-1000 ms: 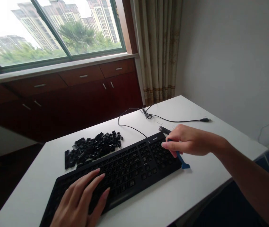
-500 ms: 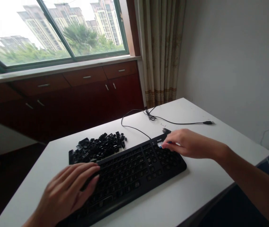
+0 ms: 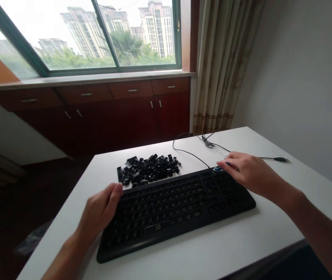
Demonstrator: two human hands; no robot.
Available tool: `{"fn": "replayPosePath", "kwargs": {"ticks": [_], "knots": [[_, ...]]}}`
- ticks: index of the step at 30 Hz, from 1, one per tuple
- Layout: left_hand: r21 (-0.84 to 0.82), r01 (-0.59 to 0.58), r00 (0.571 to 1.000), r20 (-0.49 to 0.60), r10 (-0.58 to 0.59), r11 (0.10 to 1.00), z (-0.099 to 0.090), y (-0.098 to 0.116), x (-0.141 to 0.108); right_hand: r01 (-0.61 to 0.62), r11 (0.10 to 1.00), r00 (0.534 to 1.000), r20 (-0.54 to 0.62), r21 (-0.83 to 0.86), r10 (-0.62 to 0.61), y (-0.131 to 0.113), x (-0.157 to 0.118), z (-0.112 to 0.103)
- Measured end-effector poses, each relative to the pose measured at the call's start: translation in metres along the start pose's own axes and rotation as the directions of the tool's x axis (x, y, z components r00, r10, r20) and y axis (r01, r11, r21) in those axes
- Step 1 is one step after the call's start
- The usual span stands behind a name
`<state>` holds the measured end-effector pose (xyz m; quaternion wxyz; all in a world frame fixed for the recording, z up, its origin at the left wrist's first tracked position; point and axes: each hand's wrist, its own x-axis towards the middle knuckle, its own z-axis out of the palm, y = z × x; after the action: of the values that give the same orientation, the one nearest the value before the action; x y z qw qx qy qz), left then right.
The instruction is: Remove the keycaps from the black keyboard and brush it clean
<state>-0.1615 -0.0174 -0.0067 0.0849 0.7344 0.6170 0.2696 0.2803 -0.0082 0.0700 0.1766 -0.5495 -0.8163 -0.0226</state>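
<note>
A black keyboard point(image 3: 166, 208) lies on the white table, its key sockets showing without caps. My left hand point(image 3: 101, 206) is closed around its upper left edge, thumb on top and the other fingers mostly hidden. At the keyboard's upper right corner, my right hand point(image 3: 247, 171) pinches a small blue-and-white brush point(image 3: 218, 169), whose tip meets the strip above the number keys. Most of the brush's handle is hidden by the fingers. Behind the keyboard sits a pile of loose black keycaps point(image 3: 151, 169), close to my left hand.
A black cable point(image 3: 190, 153) runs from the keyboard's back edge to a tied bundle point(image 3: 208, 143), and its plug point(image 3: 281, 159) rests to the right. The white table point(image 3: 183, 249) ends near the cabinets point(image 3: 119, 120) below the window. A curtain point(image 3: 218, 77) hangs behind.
My left hand has gone from lying with fingers over the keyboard's left part to gripping its upper left edge. My right hand's brush has shifted to the top right strip. The view has turned left.
</note>
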Motion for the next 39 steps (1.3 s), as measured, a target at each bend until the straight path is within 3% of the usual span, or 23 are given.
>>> {"fn": "replayPosePath", "kwargs": {"ticks": [3, 5, 7, 8, 9, 12, 14, 17, 20, 24, 26, 28, 30, 32, 35, 39], "knots": [[-0.03, -0.021, 1.0, 0.008, 0.022, 0.999, 0.0, 0.002, 0.0, -0.084, 0.992, 0.994, -0.071, -0.099, 0.078, -0.028, -0.005, 0.009], [-0.044, -0.008, 1.0, -0.013, 0.007, 0.999, 0.001, 0.003, -0.001, -0.039, 0.994, 0.998, 0.055, 0.107, 0.033, -0.047, -0.006, 0.01], [-0.07, 0.011, 0.999, -0.043, -0.014, 0.997, 0.001, 0.005, -0.002, -0.036, 0.914, 0.97, 0.234, 0.405, -0.065, -0.063, -0.003, 0.008], [-0.086, 0.016, 0.998, -0.053, -0.021, 0.996, 0.001, 0.005, -0.002, -0.059, 0.88, 0.962, 0.262, 0.472, -0.076, -0.069, -0.001, 0.006], [-0.105, 0.018, 0.997, -0.067, -0.025, 0.994, 0.001, 0.005, -0.002, -0.075, 0.884, 0.971, 0.236, 0.461, -0.04, -0.074, 0.002, 0.005], [-0.161, 0.028, 0.993, -0.108, -0.045, 0.987, 0.0, 0.005, -0.001, -0.125, 0.977, 0.991, -0.016, 0.171, 0.13, -0.088, 0.011, 0.011], [-0.235, 0.064, 0.983, -0.15, -0.101, 0.97, 0.0, 0.005, -0.001, -0.135, 0.987, 0.988, -0.061, 0.089, 0.141, -0.099, 0.017, 0.021], [-0.451, 0.129, 0.953, -0.189, -0.235, 0.883, 0.001, 0.004, 0.001, 0.018, 0.965, 0.996, 0.078, 0.261, -0.039, -0.115, 0.028, 0.034], [-0.635, 0.161, 0.923, -0.174, -0.342, 0.756, 0.004, 0.0, 0.006, 0.114, 0.863, 0.946, 0.211, 0.492, -0.245, -0.126, 0.044, 0.035], [-0.793, 0.156, 0.891, -0.145, -0.431, 0.589, 0.008, -0.009, 0.015, 0.065, 0.948, 0.96, 0.24, 0.31, -0.144, -0.139, 0.062, 0.031], [-0.852, 0.134, 0.871, -0.142, -0.47, 0.506, 0.01, -0.013, 0.019, 0.088, 0.957, 0.955, 0.251, 0.276, -0.16, -0.152, 0.067, 0.032], [-0.893, 0.113, 0.855, -0.136, -0.5, 0.435, 0.011, -0.016, 0.022, 0.149, 0.924, 0.907, 0.323, 0.353, -0.27, -0.17, 0.07, 0.036], [-0.92, 0.096, 0.847, -0.125, -0.516, 0.381, 0.012, -0.019, 0.024, 0.218, 0.839, 0.812, 0.384, 0.499, -0.44, -0.188, 0.075, 0.04], [-0.935, 0.084, 0.843, -0.118, -0.524, 0.344, 0.012, -0.021, 0.024, 0.261, 0.785, 0.772, 0.367, 0.562, -0.519, -0.202, 0.084, 0.041], [-0.944, 0.071, 0.841, -0.117, -0.529, 0.323, 0.012, -0.025, 0.024, 0.282, 0.818, 0.825, 0.31, 0.501, -0.474, -0.213, 0.1, 0.039], [-0.933, 0.073, 0.842, -0.131, -0.523, 0.352, 0.012, -0.026, 0.025, 0.377, 0.825, 0.742, 0.396, 0.422, -0.541, -0.221, 0.114, 0.039]]}}
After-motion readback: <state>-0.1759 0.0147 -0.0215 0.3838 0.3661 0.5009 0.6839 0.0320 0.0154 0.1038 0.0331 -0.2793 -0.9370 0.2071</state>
